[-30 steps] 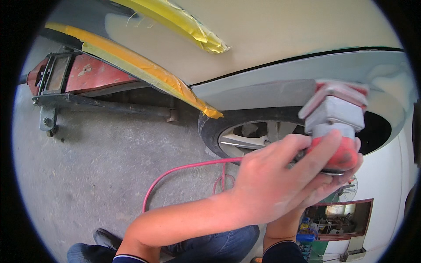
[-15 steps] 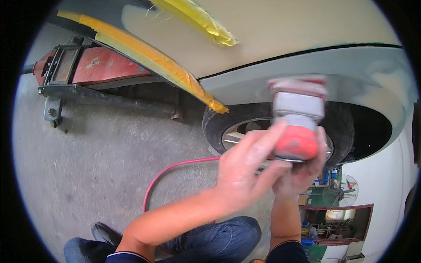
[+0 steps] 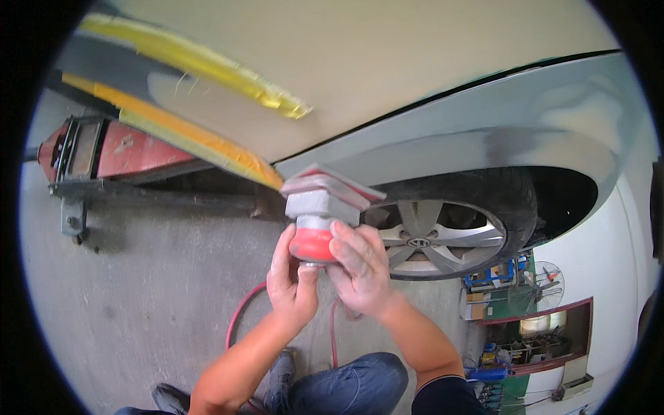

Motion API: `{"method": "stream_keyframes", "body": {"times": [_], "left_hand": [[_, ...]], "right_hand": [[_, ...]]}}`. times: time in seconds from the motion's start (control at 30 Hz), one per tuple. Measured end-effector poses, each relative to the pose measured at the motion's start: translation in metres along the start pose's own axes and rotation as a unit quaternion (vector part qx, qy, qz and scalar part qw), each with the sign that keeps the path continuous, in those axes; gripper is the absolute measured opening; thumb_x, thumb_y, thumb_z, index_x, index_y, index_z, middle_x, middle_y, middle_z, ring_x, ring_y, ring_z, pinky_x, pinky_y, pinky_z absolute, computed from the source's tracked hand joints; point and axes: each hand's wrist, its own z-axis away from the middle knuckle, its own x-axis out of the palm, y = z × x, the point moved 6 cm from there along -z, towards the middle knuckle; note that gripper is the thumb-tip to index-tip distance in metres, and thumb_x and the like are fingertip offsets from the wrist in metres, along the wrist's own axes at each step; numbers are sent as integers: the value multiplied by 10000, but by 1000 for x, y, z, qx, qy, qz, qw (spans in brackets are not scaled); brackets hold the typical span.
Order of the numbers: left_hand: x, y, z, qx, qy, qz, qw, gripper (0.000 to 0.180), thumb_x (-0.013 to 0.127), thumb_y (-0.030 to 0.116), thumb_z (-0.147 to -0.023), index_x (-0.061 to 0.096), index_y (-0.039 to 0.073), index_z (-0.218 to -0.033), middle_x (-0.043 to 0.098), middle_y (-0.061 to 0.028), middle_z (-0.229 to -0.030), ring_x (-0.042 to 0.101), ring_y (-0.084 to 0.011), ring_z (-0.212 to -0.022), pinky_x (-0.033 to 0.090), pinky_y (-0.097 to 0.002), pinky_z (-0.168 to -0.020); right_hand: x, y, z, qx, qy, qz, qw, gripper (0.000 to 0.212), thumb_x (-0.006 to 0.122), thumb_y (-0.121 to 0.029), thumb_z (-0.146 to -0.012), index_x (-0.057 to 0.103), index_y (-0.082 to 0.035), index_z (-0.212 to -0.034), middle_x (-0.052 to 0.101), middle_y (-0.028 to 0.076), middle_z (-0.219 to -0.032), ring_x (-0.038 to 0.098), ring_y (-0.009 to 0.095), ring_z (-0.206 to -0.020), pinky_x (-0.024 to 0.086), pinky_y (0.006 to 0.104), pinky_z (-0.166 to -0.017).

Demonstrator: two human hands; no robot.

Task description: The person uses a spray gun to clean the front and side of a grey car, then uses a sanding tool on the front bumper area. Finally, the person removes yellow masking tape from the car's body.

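A sander (image 3: pixel 313 243) with a red top, grey body and flat red-edged pad is held between my two hands. My left hand (image 3: pixel 290 280) wraps its left side, with the thumb under the red top. Around its right side curl the fingers of my right hand (image 3: pixel 361 273). The pad is at the lower front corner of the grey car fender (image 3: pixel 443 142), beside the end of an orange masking-tape strip (image 3: pixel 200 142); I cannot tell if it touches. White dust coats my fingers.
Right of my hands is the car wheel (image 3: pixel 423 242). A red floor jack (image 3: pixel 138 152) stands left, beneath the taped edge. Yellow tape (image 3: pixel 207 66) crosses the beige door panel (image 3: pixel 415 55). A red hose (image 3: pixel 238 315) curves over the concrete floor. A fan (image 3: pixel 536 290) stands at far right.
Both hands have carried the sander left and down, from the fender above the wheel to its front corner by the orange tape. The view has shifted slightly.
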Motion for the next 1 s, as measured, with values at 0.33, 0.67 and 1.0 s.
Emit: {"method": "stream_keyframes", "body": {"times": [0.33,0.67,1.0], "left_hand": [[116,144,-53,206,-190,-170,945,686,776,260,-742,539,20,-1339,645,-135,-958,656,-247,-749,537,-313,-608],[56,115,-34,32,-94,-92,991,545,593,77,-906,386,-111,-1374,584,-222,-1210,617,-244,-1023,504,-362,-883],[79,172,-74,50,-199,-119,971,559,585,115,-924,376,-101,-1396,599,-198,-1194,628,-229,-1015,515,-340,-877]], "right_hand": [[-141,-6,-10,120,122,-76,982,804,795,-218,-748,373,-95,-1421,469,178,-1389,533,355,-1185,470,493,-937],[-89,-30,-56,36,41,-32,998,740,737,17,-656,529,-124,-1351,551,124,-1350,581,280,-858,477,370,-733],[-113,-65,-83,137,53,29,989,688,644,-11,-801,369,27,-1430,456,243,-1410,495,391,-1234,409,463,-1016]]}}
